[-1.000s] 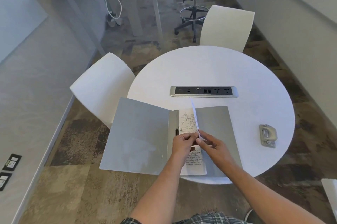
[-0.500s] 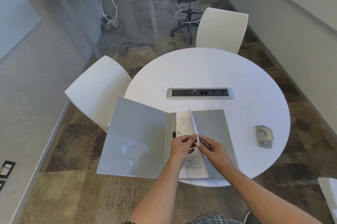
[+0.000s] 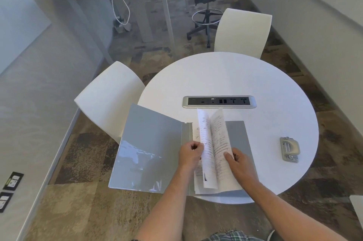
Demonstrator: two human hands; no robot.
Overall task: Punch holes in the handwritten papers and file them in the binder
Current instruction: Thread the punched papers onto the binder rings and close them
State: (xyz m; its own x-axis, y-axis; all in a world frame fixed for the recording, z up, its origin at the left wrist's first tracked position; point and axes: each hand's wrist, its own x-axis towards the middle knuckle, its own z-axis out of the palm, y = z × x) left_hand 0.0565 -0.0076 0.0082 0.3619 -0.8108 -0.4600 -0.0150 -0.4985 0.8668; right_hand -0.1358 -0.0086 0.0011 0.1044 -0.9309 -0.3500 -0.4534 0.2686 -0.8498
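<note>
We see a grey binder [image 3: 153,148] lying open on the round white surface [image 3: 245,75], its left cover overhanging the near edge. The papers [image 3: 214,146], handwritten, sit on the binder's right half by the spine, upper sheets lifted and bowed. The left hand [image 3: 190,154] has its fingers curled at the papers' left edge, gripping them there as far as we can tell. The right hand [image 3: 238,164] holds the lifted sheets from the right, thumb pressing on top. The punch [image 3: 289,149] sits right of the binder, well apart. The socket strip [image 3: 219,101] lies just beyond the binder.
</note>
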